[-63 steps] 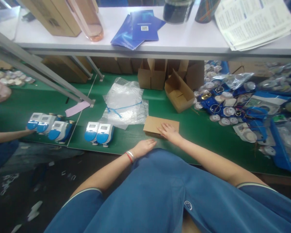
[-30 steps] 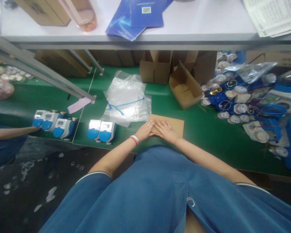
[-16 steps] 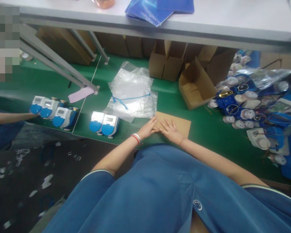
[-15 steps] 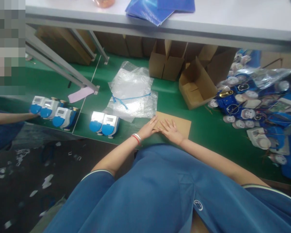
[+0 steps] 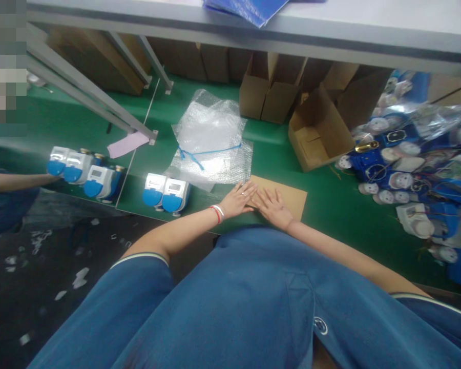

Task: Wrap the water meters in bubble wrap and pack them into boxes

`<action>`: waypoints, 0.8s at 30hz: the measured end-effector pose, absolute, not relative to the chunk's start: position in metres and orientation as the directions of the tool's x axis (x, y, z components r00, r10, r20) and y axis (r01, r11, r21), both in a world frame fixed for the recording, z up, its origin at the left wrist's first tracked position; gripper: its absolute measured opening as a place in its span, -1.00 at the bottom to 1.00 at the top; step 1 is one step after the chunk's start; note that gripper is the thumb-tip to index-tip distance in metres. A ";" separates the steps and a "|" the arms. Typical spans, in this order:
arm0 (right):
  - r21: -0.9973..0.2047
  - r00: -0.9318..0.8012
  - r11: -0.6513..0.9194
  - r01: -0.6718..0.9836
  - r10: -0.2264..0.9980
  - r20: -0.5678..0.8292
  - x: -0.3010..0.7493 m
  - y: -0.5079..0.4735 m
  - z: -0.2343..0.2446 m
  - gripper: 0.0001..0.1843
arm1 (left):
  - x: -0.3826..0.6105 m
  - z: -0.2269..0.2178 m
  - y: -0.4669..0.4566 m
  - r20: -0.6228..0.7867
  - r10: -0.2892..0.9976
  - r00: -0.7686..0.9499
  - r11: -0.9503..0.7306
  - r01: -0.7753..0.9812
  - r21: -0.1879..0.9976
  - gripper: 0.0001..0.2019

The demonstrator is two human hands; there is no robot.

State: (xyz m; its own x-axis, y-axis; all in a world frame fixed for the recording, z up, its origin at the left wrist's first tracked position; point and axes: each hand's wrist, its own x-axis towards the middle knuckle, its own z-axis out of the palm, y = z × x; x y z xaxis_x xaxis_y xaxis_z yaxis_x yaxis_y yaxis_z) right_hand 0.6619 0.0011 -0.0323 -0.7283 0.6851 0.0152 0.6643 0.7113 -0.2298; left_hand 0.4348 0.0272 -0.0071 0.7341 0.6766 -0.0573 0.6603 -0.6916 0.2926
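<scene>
A flat piece of brown cardboard [image 5: 294, 197] lies on the green worktop [image 5: 330, 215] in front of my body. My left hand [image 5: 236, 200] rests on its left edge with the fingers stretched out and lying flat. Spread across the middle of the cardboard are the fingers of my right hand [image 5: 273, 209], palm down. The two hands almost meet at the fingertips. Just beyond them lies clear bubble wrap [image 5: 211, 128] with a blue string across it. Two white and blue meters [image 5: 175, 195] stand left of my left hand.
Open cardboard boxes [image 5: 318, 133] stand behind. Blue and white meter parts [image 5: 399, 179] crowd the right side. A grey shelf edge [image 5: 230, 36] crosses above, carrying blue folders [image 5: 249, 9]. At left, a co-worker's arm [image 5: 19, 181] reaches toward more meters [image 5: 98, 180]; a pink slip [image 5: 127, 145] lies nearby.
My left hand has slid a little to the right and further over the cardboard's left side, its fingers now beside the right hand's. The whole view has shifted slightly.
</scene>
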 end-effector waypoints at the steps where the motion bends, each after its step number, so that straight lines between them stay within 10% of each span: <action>1: -0.227 -0.731 0.716 0.661 0.682 0.021 0.662 0.001 -0.033 -0.41 | 0.439 -0.005 0.031 -0.043 0.679 0.733 -0.691 0.657 0.302 -0.27; 18: -0.394 -0.712 0.676 0.623 0.699 0.075 0.669 0.005 -0.043 -0.59 | 0.489 -0.031 0.060 0.028 0.870 0.492 -0.444 0.759 0.477 -0.44; 24: -0.376 -0.630 0.597 0.709 0.776 0.045 0.665 0.006 -0.043 -0.22 | 0.494 -0.034 0.060 0.068 0.881 0.469 -0.432 0.736 0.522 -0.46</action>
